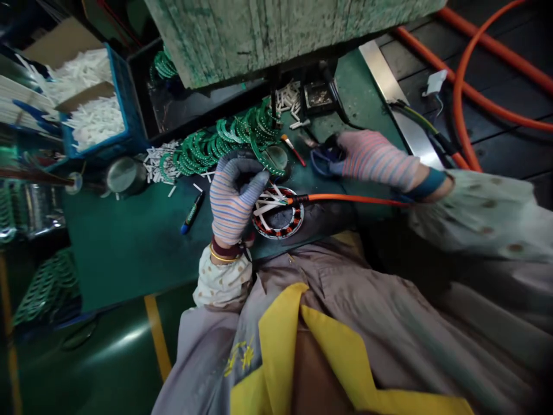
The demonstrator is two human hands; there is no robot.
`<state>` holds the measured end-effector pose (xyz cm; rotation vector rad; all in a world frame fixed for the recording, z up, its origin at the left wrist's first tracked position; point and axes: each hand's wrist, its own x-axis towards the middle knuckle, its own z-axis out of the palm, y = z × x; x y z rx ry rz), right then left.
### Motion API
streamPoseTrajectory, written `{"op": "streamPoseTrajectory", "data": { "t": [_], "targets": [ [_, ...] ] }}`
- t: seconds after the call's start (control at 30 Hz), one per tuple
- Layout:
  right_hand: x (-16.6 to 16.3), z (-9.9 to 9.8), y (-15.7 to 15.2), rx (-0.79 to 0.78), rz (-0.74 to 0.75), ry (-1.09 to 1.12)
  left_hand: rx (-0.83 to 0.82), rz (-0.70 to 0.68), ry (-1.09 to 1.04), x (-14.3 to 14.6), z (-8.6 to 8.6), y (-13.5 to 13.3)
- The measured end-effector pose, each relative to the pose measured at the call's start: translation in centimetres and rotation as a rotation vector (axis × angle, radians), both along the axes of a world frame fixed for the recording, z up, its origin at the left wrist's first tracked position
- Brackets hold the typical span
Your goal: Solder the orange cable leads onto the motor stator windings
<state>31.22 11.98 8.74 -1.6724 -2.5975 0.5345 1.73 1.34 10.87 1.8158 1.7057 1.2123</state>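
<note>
- Two gloved hands of yours show in the head view, well apart over the green bench [121, 242].
- Your left hand [237, 199], in a striped glove with grey fingers, is just beside the winding ring [299, 222]. Its thumb and forefinger curve toward each other with tips close; you cannot tell whether they grip the green curved strip [261, 154] right beyond them.
- Your right hand [374, 155] is at a dark blue-handled tool [322, 163], fingers bent over its near side; blur hides whether they are clamped on it.
- The ring lies near the bench's front edge, before your body, with dark and orange-red segments round it and white sleeves [268, 206] across its upper left part.
- An orange cable [349, 198] runs from the right to a black collar [298, 200], which lies over the ring.
- Beyond your left hand, green curved pieces [201, 151] form a long row, with loose white tubes [159, 164] at its left end.
- A red-handled brush [295, 153] lies between your hands, just right of a round tin [276, 158].
- A marker [192, 213] with a blue end lies left of your left hand.
</note>
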Motion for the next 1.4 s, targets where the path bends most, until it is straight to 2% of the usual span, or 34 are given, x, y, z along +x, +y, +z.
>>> {"op": "streamPoseTrajectory", "data": {
  "t": [0.13, 0.23, 0.37, 0.5, 0.67, 0.77, 0.87, 0.93, 1.0, 1.03, 1.1, 1.17, 1.3, 1.33, 1.4],
  "targets": [
    [-1.5, 2.1, -3.2, 0.098, 0.191, 0.163, -0.032, 0.07, -0.074, 0.7, -1.0, -0.5],
    [-2.5, 2.7, -4.3, 0.184, 0.263, 0.109, -0.023, 0.105, -0.067, 1.1, -1.2, -0.9],
    [-3.0, 2.5, -4.4, 0.239, 0.276, 0.085, -0.001, 0.146, 0.012, 1.4, -1.4, -1.2],
    [-2.9, 2.3, -4.3, 0.251, 0.267, 0.119, 0.004, 0.142, -0.02, 1.6, -1.5, -1.2],
    [-3.3, 2.4, -4.7, 0.213, 0.253, 0.131, -0.015, 0.183, 0.049, 3.4, -0.9, -0.6],
    [-3.4, 1.3, -4.8, 0.159, 0.243, 0.26, -0.006, 0.162, 0.054, 3.3, -0.8, -0.9],
    [-2.0, -0.7, -4.2, 0.086, 0.229, 0.473, 0.011, 0.177, 0.133, -1.0, -1.8, -2.7],
    [-0.4, -1.8, -3.2, 0.06, 0.219, 0.561, -0.015, 0.321, 0.259, -6.0, -3.2, -4.6],
    [1.0, -2.5, -2.1, 0.096, 0.194, 0.512, -0.112, 0.487, 0.363, -10.8, -4.9, -6.4],
    [1.3, -2.6, -1.7, 0.132, 0.174, 0.432, -0.202, 0.506, 0.394, -12.5, -5.7, -7.3],
    [1.4, -2.1, -1.4, 0.212, 0.146, 0.232, -0.371, 0.489, 0.455, -13.9, -6.7, -8.5],
    [0.9, -0.9, -2.0, 0.293, 0.173, 0.109, -0.41, 0.373, 0.443, -12.8, -6.6, -9.3],
    [0.6, 1.7, -5.4, 0.547, 0.397, 0.143, -0.384, 0.014, 0.361, -8.7, -3.7, -10.1],
    [0.7, 1.9, -6.4, 0.592, 0.471, 0.165, -0.404, -0.03, 0.393, -8.3, -2.9, -10.3],
    [0.6, 1.7, -8.3, 0.626, 0.641, 0.219, -0.447, -0.023, 0.505, -8.5, -1.6, -10.5]
  ]
}}
